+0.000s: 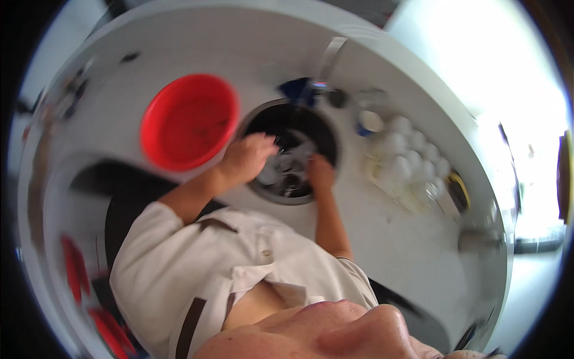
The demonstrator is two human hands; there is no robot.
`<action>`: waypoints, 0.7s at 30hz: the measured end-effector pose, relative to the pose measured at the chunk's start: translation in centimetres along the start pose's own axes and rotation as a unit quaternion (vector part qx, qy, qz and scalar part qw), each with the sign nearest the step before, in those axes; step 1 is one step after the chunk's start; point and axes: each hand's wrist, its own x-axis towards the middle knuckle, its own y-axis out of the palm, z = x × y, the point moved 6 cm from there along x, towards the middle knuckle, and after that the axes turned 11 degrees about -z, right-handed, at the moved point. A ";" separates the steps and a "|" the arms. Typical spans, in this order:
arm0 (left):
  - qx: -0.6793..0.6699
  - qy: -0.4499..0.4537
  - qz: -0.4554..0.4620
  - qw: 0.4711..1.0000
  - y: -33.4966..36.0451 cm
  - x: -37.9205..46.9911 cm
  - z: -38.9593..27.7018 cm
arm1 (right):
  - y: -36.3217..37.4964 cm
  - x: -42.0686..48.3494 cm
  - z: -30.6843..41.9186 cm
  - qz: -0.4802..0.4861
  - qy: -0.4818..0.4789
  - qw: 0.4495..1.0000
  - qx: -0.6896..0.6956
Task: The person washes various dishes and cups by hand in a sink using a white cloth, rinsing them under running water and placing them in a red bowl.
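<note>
Before me is a round dark sink basin (329, 130) with a metal rim, holding several clear cups or glasses (287, 161) in a blurred heap. My left hand (251, 155) reaches across the basin's left rim, back of the hand up. Its fingers look stretched out, and I see nothing in them. Lower inside the basin, at its right side, is my right hand (320, 172), beside the clear pieces. Blur and the hand itself hide whether it grips one. A red plastic basin (190, 123) stands left of the sink, near my left wrist.
Behind the sink rise a metal faucet (332, 56) and a blue cloth-like item (297, 87). To the right are a blue-and-white cup (370, 123), a pale yellow basket (374, 166) with several whitish rounded pieces (415, 150), and a black-and-yellow object (458, 193). The counter (385, 260) curves around.
</note>
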 end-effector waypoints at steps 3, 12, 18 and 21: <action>0.094 -0.089 -0.168 0.977 -9.4 -1.8 6.2 | -0.7 -0.1 0.8 -0.003 -0.021 1.000 0.009; -0.468 -0.591 -0.315 0.576 -10.0 -22.3 30.4 | -2.5 0.3 1.9 -0.084 -0.051 0.992 0.082; -0.523 -0.496 -0.356 0.594 -11.7 -17.2 25.5 | -3.1 0.6 2.2 -0.105 -0.021 0.991 0.086; -0.515 -0.484 -0.353 0.613 -12.7 -15.4 24.0 | -3.0 0.3 1.8 -0.111 -0.020 0.990 0.081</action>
